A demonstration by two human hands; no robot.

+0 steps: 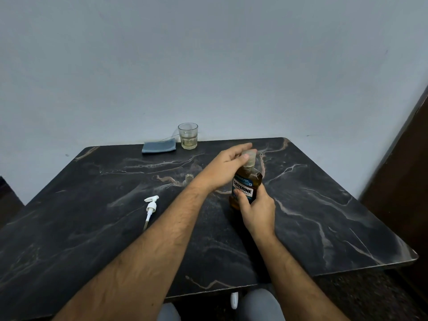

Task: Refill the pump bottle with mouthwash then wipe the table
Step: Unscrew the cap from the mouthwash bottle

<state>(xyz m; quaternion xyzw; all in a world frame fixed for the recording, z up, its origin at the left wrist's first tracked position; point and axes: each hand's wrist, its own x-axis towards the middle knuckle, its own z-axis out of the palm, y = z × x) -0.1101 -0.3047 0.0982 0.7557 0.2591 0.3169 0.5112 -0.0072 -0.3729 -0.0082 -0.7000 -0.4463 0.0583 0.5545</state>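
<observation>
An amber mouthwash bottle with a blue label stands on the black marble table. My right hand grips its lower body. My left hand reaches over to the clear cap, fingers around its left side. Behind my left wrist, the open neck of the clear pump bottle shows, the rest mostly hidden. The white pump head with its tube lies on the table to the left.
A folded blue cloth lies at the table's back edge, with a glass holding a little pale liquid beside it. A wall rises right behind the table. A dark wooden panel stands at the right.
</observation>
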